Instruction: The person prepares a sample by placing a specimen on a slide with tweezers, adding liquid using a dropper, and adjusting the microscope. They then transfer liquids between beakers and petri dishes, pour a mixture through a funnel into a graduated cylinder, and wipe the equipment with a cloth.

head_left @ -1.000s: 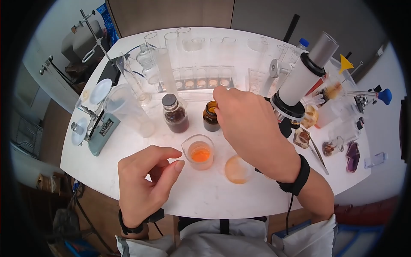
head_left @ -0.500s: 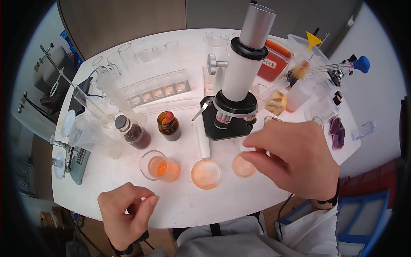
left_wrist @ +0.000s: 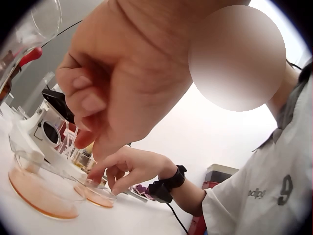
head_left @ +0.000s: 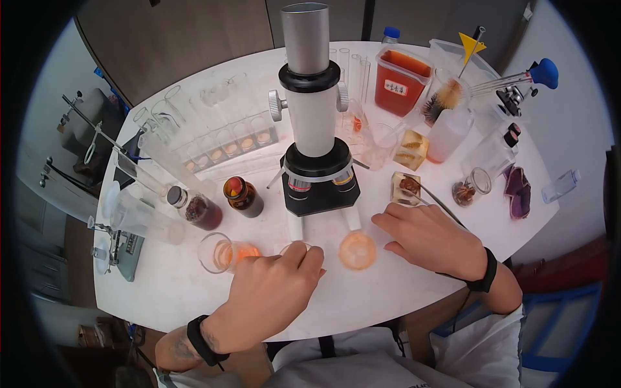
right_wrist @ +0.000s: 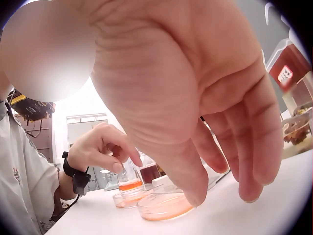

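My left hand (head_left: 268, 291) hovers over the left petri dish, its fingers loosely bent and holding nothing visible. That dish (left_wrist: 44, 196), with a thin orange layer, is mostly hidden behind the hand in the head view. Just right of it lies a second orange petri dish (head_left: 358, 251). Beside this one is my right hand (head_left: 433, 242), palm down, fingers relaxed, its thumb tip close to the rim in the right wrist view. Left of my left hand stands a glass beaker (head_left: 213, 253) with orange liquid. Behind the dishes rises a white microscope (head_left: 310, 123).
An amber bottle (head_left: 244, 197) with a red-bulbed dropper and a dark-filled jar (head_left: 196, 208) stand behind the beaker. Tweezers (head_left: 446, 210) and a clear specimen block (head_left: 405, 187) lie beyond my right hand. A balance (head_left: 123, 255) stands far left, a red-filled tub (head_left: 401, 81) back right.
My right hand has left the amber bottle and moved right, past the dishes. My left hand has moved right, from before the beaker to the left dish. The head view has turned right.
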Demonstrator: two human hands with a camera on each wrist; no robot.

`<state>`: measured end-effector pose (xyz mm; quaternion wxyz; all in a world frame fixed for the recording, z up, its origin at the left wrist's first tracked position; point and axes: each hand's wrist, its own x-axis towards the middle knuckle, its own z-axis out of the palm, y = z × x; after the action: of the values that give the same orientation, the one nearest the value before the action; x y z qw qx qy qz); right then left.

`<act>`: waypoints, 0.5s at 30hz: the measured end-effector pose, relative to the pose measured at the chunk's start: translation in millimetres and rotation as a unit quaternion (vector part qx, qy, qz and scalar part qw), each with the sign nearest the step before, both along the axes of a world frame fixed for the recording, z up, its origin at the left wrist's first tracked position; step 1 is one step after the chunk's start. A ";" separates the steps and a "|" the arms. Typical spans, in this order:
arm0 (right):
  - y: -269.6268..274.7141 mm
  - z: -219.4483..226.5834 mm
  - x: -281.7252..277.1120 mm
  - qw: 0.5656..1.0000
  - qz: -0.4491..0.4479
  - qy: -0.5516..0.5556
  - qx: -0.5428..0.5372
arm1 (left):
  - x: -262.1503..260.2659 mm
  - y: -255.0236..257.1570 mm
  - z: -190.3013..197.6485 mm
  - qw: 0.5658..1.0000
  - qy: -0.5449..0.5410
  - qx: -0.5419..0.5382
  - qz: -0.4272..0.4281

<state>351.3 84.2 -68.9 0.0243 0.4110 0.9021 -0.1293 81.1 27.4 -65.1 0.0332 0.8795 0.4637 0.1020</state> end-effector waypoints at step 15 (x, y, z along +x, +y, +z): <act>3.9 -14.6 4.8 0.998 0.011 0.061 0.013 | 25.6 31.1 -21.0 0.996 0.015 -0.087 0.016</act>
<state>356.1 88.2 -83.5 -0.0346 0.3923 0.9082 -0.1416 106.7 58.5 -86.1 0.1014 0.8671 0.4853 0.0486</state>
